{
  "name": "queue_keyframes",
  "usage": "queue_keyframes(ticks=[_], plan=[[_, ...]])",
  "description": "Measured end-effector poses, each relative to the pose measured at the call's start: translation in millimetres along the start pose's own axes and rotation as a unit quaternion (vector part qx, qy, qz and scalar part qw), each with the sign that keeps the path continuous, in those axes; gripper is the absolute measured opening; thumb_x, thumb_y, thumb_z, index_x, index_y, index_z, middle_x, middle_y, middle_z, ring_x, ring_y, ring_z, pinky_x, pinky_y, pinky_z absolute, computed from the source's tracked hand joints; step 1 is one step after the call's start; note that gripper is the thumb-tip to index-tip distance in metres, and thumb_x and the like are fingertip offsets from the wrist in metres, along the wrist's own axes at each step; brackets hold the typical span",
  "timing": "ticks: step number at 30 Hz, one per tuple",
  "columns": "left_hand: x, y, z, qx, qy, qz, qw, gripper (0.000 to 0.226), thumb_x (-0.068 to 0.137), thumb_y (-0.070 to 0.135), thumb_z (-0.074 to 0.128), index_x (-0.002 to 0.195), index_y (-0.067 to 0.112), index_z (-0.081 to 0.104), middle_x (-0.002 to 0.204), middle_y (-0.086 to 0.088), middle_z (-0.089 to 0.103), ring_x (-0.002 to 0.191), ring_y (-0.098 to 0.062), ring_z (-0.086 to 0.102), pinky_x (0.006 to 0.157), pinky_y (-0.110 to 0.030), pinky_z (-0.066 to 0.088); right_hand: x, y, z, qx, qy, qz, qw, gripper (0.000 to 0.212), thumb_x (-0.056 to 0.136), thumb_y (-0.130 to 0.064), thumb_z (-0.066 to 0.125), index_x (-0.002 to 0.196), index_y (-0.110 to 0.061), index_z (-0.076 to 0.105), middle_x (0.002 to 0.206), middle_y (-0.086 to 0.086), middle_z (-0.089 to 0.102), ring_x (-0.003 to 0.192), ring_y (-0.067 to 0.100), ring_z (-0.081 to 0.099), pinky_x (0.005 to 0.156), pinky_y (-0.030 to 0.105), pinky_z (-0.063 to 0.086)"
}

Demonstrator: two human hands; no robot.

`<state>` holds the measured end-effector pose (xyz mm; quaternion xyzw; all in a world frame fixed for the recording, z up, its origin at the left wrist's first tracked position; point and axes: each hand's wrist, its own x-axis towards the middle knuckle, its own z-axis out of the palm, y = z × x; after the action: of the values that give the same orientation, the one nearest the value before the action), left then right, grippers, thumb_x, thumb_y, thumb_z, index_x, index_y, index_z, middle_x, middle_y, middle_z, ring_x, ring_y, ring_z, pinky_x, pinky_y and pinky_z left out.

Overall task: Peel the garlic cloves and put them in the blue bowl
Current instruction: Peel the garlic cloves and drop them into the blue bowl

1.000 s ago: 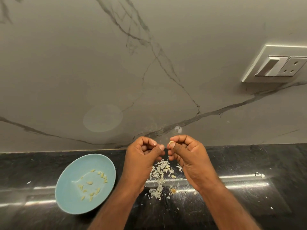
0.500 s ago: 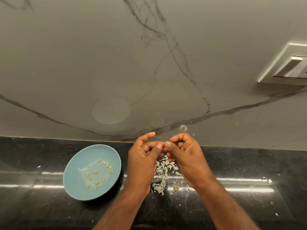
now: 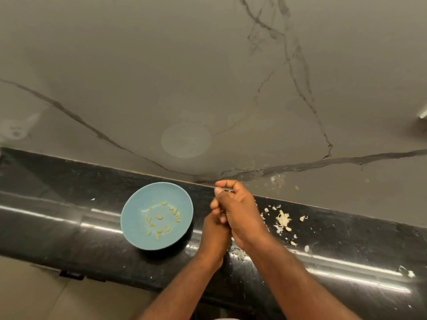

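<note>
**Peeled cloves in the bowl, hands bunched together beside it**

A polished black stone countertop flecked with pale speckles runs across the view and carries long bright streaks of reflected light. Behind it rises a smooth grey wall crossed by dark marble-like veins.

On the counter, left of the hands, sits the blue bowl, round, shallow and matte. About a dozen peeled garlic cloves lie scattered across its floor. They are small, pale yellow and crescent-shaped, set loosely in a ring.

Just right of the bowl, the left hand is raised above the counter with its fingers curled. It is largely covered by the right hand, so whether it holds anything cannot be told. The right hand's fingers are curled tight, with the thumb pressed up against the forefinger. Nothing between them can be made out.

Further right, a small heap of papery white garlic skins lies on the counter. A few unpeeled cloves and flakes are strewn around it.
</note>
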<state>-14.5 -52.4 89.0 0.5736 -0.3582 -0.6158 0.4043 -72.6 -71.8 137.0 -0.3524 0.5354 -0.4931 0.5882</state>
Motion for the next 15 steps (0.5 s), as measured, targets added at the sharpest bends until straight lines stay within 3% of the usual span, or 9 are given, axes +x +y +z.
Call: queue_keyframes(ticks=[6,8,11,15], plan=[[9.7,-8.7,-13.9,0.012,0.037,-0.016,0.999,0.013,0.097,0.015,0.056,0.094,0.011,0.067,0.089,-0.019,0.072,0.075,-0.019,0.068,0.062,-0.027,0.051,18.9,7.5,16.8,0.045,-0.014,0.045,0.998,0.009,0.1,-0.005,0.056,0.105,-0.01,0.062,0.07,0.007,0.07,0.057,0.012,0.063,0.05,0.019,0.048],[10.9,-12.9,-14.0,0.027,0.037,-0.014,0.999,0.011,0.098,0.017,0.055,0.096,0.015,0.066,0.088,-0.015,0.073,0.079,-0.023,0.07,0.065,-0.031,0.054,20.4,8.3,20.4,0.041,-0.015,0.055,0.998,0.008,0.097,-0.007,0.062,0.104,-0.009,0.065,0.072,0.008,0.072,0.059,0.012,0.065,0.049,0.019,0.049],[10.9,-16.7,-11.5,0.093,0.03,0.005,0.995,0.019,0.102,0.013,0.049,0.088,0.021,0.058,0.08,-0.003,0.067,0.073,-0.013,0.064,0.065,-0.026,0.051,22.9,10.0,32.8,0.043,-0.021,0.069,0.996,0.012,0.094,-0.012,0.067,0.105,-0.007,0.067,0.078,0.01,0.073,0.059,0.013,0.067,0.05,0.019,0.052],[8.8,-20.7,-13.6,0.122,0.011,0.015,0.992,0.022,0.104,0.013,0.046,0.085,0.024,0.051,0.084,0.0,0.061,0.085,-0.012,0.058,0.082,-0.032,0.051,32.2,13.5,54.1,0.044,-0.054,0.091,0.993,0.025,0.106,-0.025,0.049,0.118,-0.007,0.063,0.1,0.01,0.076,0.084,0.019,0.073,0.074,0.028,0.061]])
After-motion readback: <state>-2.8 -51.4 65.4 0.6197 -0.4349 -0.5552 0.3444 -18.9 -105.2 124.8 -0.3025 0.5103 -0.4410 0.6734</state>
